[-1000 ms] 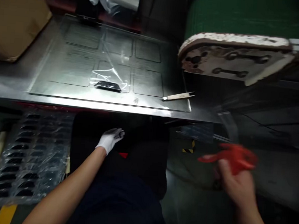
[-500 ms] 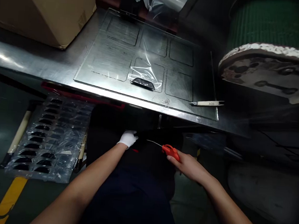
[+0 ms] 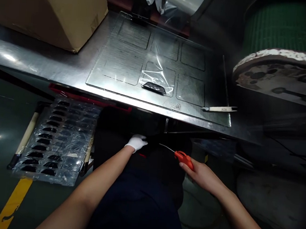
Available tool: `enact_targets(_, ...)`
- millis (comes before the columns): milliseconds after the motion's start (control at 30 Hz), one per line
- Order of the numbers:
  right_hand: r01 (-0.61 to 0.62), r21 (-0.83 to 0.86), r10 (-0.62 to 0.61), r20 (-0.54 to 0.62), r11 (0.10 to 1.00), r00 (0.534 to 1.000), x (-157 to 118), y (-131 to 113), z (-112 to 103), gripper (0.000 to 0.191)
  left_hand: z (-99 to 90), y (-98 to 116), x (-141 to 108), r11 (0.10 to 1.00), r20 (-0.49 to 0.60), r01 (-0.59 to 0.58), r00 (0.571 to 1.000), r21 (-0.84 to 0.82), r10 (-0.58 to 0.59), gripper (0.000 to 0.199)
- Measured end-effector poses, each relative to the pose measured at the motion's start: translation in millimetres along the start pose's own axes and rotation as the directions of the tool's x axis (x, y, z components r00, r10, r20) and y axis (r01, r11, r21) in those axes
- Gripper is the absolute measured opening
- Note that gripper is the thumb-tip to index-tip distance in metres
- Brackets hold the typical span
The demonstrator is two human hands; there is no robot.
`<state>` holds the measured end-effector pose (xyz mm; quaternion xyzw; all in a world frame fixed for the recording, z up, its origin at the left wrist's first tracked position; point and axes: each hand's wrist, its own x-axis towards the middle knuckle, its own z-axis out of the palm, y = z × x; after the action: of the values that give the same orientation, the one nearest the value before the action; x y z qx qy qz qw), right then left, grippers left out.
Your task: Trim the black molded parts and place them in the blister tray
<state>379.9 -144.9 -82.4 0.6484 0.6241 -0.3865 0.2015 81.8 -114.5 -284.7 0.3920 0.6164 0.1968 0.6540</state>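
Note:
My right hand [image 3: 196, 170] is wrapped round an orange air blow gun [image 3: 184, 160]. Its thin, slightly bent nozzle points left toward my other hand, with a small gap between them. A white glove covers my left hand [image 3: 137, 142], held over my dark lap with the fingers drawn together. Whatever those fingers grip is lost against the black background. On the bench ahead, a black curved piece [image 3: 154, 87] lies on clear film over a glass sheet [image 3: 114, 66]. White-handled tweezers marked AD6 [image 3: 219, 109] rest near the sheet's right corner.
Down on the left, a clear plastic tray [image 3: 67, 171] holds several black pieces in rows. A cardboard box [image 3: 57, 11] stands on the metal bench [image 3: 27, 57] at the back left. A large green reel [image 3: 286, 33] takes up the upper right.
The whole view has shifted, so the bench and hands appear farther right. The gap between nozzle tip and gloved hand is slightly wider. Both hands keep nearly the same pose.

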Motion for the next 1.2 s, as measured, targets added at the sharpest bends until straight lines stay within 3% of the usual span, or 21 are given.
enact_targets(133,0.029,0.163,-0.033,0.021,0.986,0.999,-10.6,-0.7,9.2,0.050,-7.1,2.6,1.6,0.986,-0.043,0.043,0.998,-0.164,-0.051,0.034)
enact_targets(233,0.032,0.236,-0.025,-0.030,0.971,0.999,-17.8,8.6,8.7,0.045,-8.7,5.6,-3.1,0.981,-0.064,0.039,0.997,-0.188,-0.051,0.032)
enact_targets(400,0.041,0.381,-0.013,-0.075,0.924,0.997,-37.5,58.1,-22.3,0.042,-7.4,14.4,-21.6,0.988,-0.003,-0.037,0.999,-0.148,0.037,0.027)
enact_targets(500,0.066,0.480,0.079,-0.276,0.874,0.958,-52.8,90.3,-46.8,0.056,-6.0,25.8,-38.2,0.974,0.042,-0.094,0.994,-0.205,0.105,0.036)
enact_targets(567,0.137,0.521,0.170,-0.498,0.843,0.850,-56.2,101.2,-56.9,0.059,-3.7,37.2,-52.4,0.957,0.067,-0.115,0.988,-0.266,0.138,0.043)
enact_targets(633,0.231,0.534,0.263,-0.691,0.813,0.673,-48.0,102.3,-59.7,0.062,-0.2,52.0,-69.4,0.931,0.084,-0.129,0.982,-0.341,0.167,0.046)
enact_targets(700,0.310,0.541,0.345,-0.789,0.782,0.508,-26.8,96.7,-56.3,0.067,3.3,70.1,-89.1,0.888,0.085,-0.147,0.975,-0.437,0.204,0.047)
enact_targets(733,0.336,0.551,0.382,-0.805,0.764,0.454,-12.6,92.5,-53.0,0.069,4.5,80.3,-99.9,0.859,0.074,-0.165,0.971,-0.484,0.229,0.047)
enact_targets(800,0.362,0.590,0.446,-0.797,0.722,0.408,18.5,81.5,-43.9,0.069,4.2,102.0,-122.3,0.764,0.033,-0.202,0.959,-0.613,0.280,0.046)
enact_targets(867,0.366,0.644,0.482,-0.755,0.671,0.445,46.6,63.6,-32.0,0.062,-0.6,123.8,-144.0,0.611,-0.019,-0.223,0.947,-0.760,0.321,0.044)
enact_targets(900,0.367,0.673,0.476,-0.726,0.642,0.497,57.3,50.4,-25.1,0.056,-4.5,133.7,-153.6,0.528,-0.047,-0.231,0.940,-0.817,0.338,0.044)
enact_targets(967,0.377,0.719,0.386,-0.654,0.583,0.650,67.3,13.9,-11.3,0.046,-14.7,149.5,-168.8,0.406,-0.108,-0.262,0.925,-0.875,0.364,0.043)
enact_targets(1033,0.401,0.748,0.208,-0.572,0.528,0.793,58.6,-34.2,-1.3,0.040,-25.8,159.0,-177.8,0.387,-0.185,-0.335,0.908,-0.859,0.375,0.043)
enact_targets(1067,0.431,0.745,0.100,-0.549,0.510,0.830,47.2,-60.6,0.5,0.037,-30.7,161.3,-180.3,0.398,-0.222,-0.372,0.901,-0.839,0.374,0.043)
enact_targets(1100,0.480,0.724,-0.007,-0.549,0.495,0.836,32.5,-87.2,-0.5,0.034,-35.0,162.4,-181.7,0.413,-0.258,-0.406,0.893,-0.815,0.369,0.045)
enact_targets(1133,0.548,0.684,-0.110,-0.573,0.482,0.812,16.2,-113.0,-4.5,0.028,-38.3,162.6,-182.4,0.426,-0.289,-0.433,0.886,-0.794,0.362,0.046)
enact_targets(1200,0.769,0.447,-0.349,-0.705,0.458,0.618,-13.9,-158.5,-18.6,0.019,-42.1,160.9,-182.5,0.436,-0.334,-0.463,0.878,-0.772,0.342,0.047)
